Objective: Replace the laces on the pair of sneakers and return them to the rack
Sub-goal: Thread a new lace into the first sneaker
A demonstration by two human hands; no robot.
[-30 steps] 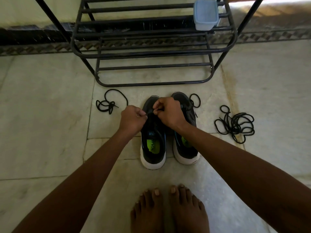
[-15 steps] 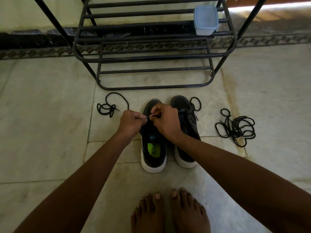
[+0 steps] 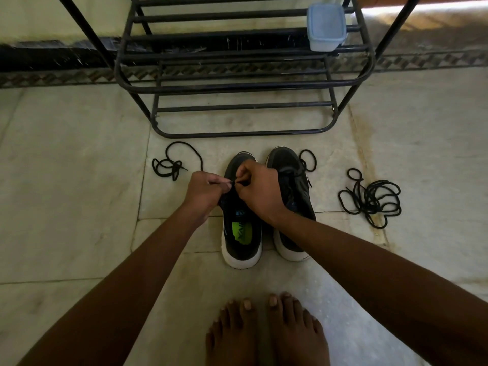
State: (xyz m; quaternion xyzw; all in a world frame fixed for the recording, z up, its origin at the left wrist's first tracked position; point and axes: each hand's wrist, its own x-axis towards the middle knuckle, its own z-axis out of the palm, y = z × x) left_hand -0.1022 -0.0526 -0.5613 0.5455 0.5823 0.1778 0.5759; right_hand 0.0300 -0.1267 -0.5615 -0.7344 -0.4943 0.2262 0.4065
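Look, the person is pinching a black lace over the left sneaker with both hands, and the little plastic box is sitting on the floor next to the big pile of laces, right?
Not quite. The plastic box sits on a shelf of the shoe rack, not on the floor. The head view shows it. The rest holds: the left hand and right hand pinch a black lace over the left sneaker.

No legible text on sneaker [image 3: 241, 233].

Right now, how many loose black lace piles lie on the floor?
2: one small tangled black lace left of the sneakers, one bigger black lace heap to their right. Others may be hidden.
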